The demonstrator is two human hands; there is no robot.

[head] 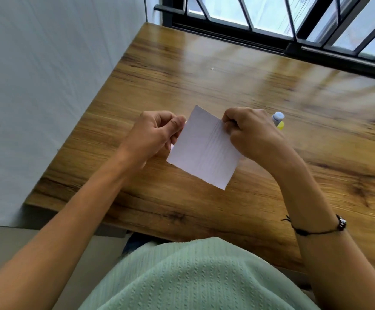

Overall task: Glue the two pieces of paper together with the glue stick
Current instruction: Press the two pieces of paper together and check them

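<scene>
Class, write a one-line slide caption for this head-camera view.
Both hands, left and right, pinch a white paper above the table; the glue stick lies behind the right hand.

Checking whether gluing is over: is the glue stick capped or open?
Cannot tell for sure. The glue stick lies on the table behind the right hand, mostly hidden; only a pale rounded end and yellow body show.
</scene>
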